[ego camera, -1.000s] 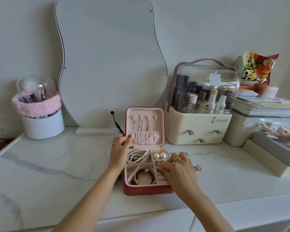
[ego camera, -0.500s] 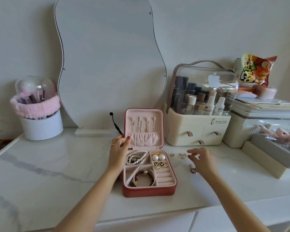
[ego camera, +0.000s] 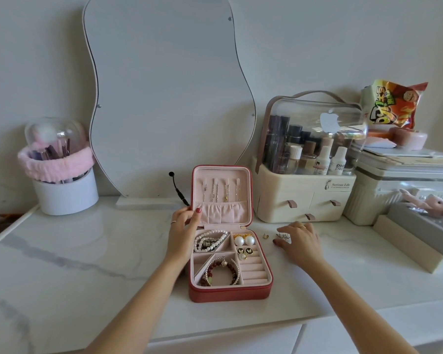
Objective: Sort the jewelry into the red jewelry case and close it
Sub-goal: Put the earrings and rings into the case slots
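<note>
The red jewelry case [ego camera: 229,293] lies open on the white marble top, its lid [ego camera: 221,195] upright with thin chains hanging inside. Its pink tray holds a pearl strand [ego camera: 210,240], pearl earrings [ego camera: 244,240] and beaded bracelets [ego camera: 221,273]. My left hand [ego camera: 183,235] grips the left edge of the lid near the hinge. My right hand [ego camera: 298,242] rests on the counter right of the case, its fingertips pinching a small silver piece [ego camera: 283,235]. A small gold ring [ego camera: 266,236] lies loose beside it.
A wavy mirror [ego camera: 164,98] leans on the wall behind the case, with a black cable plug [ego camera: 178,187] at its foot. A cream cosmetics organiser [ego camera: 307,169] stands at the back right, stacked boxes [ego camera: 407,180] further right, a white brush pot [ego camera: 64,185] at the left.
My right hand left the case's ring slots and moved right onto the counter to the loose pieces. My left hand stayed on the lid.
</note>
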